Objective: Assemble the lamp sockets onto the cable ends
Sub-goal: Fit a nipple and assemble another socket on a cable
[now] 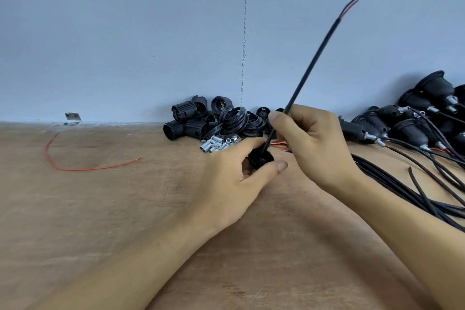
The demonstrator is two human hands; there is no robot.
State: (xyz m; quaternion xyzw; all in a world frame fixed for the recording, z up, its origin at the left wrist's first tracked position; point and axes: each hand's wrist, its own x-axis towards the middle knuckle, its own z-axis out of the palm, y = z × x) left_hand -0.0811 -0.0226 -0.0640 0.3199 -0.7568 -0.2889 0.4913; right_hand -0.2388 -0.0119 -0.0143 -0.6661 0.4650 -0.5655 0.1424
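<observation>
My left hand (234, 171) grips a black socket part (260, 158) just above the wooden table (125, 209); most of the part is hidden by my fingers. A black cable (314, 58) passes through that part and rises up to the right, ending in a bare red and a black wire tip (353, 2). My right hand (309, 141) pinches the cable just above the socket part.
Loose black socket bodies (183, 123) and threaded rings (236, 118) lie heaped at the wall, with small metal tubes (216, 145) in front. Assembled sockets on cables (407, 123) pile up at the right; black cables (415, 184) trail off right. A red wire (75, 167) lies left.
</observation>
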